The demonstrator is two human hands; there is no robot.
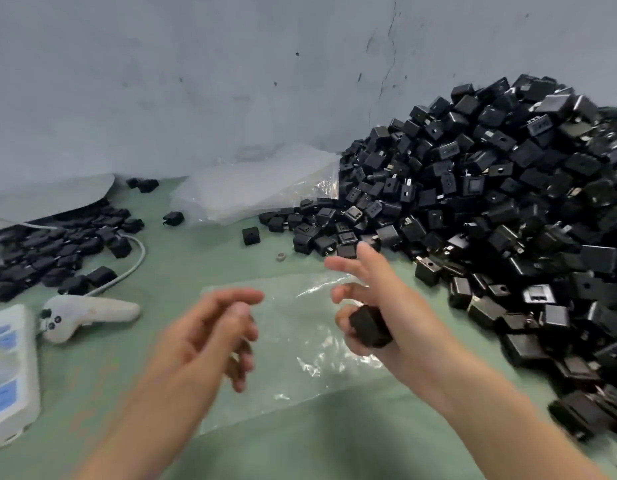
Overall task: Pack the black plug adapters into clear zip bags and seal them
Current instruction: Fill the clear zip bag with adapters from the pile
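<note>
Pale green surface runs up to a grey-blue wall with some cracks and dark spots. On the right side a big heap of black plug adapters lies against the wall and spreads down to the near right edge. A second, flatter group of adapters lies at the left, partly under a grey sheet. Far in the middle, beside the big heap, lies a loose stack of clear bags, and one single adapter stands alone just in front of it, with a small ring near it. One clear zip bag lies flat on the surface between the two hands. The right hand is above the right part of this bag; its lower fingers are curled around one black adapter, while the first fingers and the thumb are stretched out toward the heap. The left hand is over the left edge of the bag, blurred, with fingers loosely bent and nothing visible inside them; I cannot tell if it touches the bag. At the near left lie a white handle-shaped device with a pale cable and a white box with blue labels.
</note>
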